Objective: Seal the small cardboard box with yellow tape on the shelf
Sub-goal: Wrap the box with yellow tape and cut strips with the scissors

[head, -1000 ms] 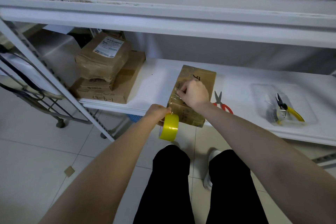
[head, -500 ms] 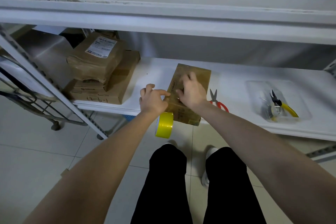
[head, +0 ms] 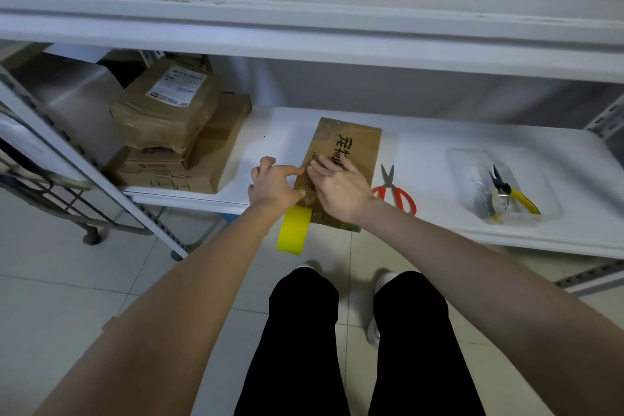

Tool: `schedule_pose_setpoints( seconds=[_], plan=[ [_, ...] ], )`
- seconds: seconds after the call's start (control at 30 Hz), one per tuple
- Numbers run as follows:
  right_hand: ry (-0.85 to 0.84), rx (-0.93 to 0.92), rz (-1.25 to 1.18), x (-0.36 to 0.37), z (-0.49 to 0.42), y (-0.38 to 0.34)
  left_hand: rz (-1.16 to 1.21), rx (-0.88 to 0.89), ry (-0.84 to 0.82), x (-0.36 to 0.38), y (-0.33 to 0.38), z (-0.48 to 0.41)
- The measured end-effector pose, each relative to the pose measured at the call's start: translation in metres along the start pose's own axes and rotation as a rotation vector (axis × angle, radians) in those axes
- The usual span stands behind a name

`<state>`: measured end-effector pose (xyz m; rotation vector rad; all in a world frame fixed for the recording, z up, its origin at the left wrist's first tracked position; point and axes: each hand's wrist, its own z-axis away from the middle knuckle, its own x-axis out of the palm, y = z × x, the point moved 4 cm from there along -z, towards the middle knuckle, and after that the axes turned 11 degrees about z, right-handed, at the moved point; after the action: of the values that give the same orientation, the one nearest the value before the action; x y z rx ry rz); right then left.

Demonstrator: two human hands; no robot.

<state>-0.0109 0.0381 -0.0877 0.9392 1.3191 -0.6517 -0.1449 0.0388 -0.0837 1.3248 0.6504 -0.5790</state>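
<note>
One wide-angle view, worn on the person's head, looks forward and steeply down along both forearms (head: 189,297); it sits near the lower shelf (head: 439,159) at mid-frame; the upper shelf (head: 304,30) spans the top; legs (head: 304,331) and tiled floor (head: 67,297) lie directly beneath.

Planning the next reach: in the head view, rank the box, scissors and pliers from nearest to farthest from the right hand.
1. Box: under the right hand, touched.
2. Scissors: just right of the hand.
3. Pliers: far right, in the clear tray.
</note>
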Motion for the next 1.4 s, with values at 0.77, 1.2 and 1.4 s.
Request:
schedule_pose_setpoints(
  seconds=[0.77,1.2,1.4],
  plan=[
    [0.066,0.106,0.174,-0.028,0.0,-0.012,0.436,-0.412,-0.116,0.019,-0.034,0.03],
    [0.079,0.126,0.175,-0.025,0.0,-0.01,0.256,-0.44,-0.151,0.023,-0.035,0.019],
    [0.073,0.104,0.215,-0.029,0.002,-0.014,0.229,-0.433,-0.166,0.027,-0.033,0.02]
  ],
)
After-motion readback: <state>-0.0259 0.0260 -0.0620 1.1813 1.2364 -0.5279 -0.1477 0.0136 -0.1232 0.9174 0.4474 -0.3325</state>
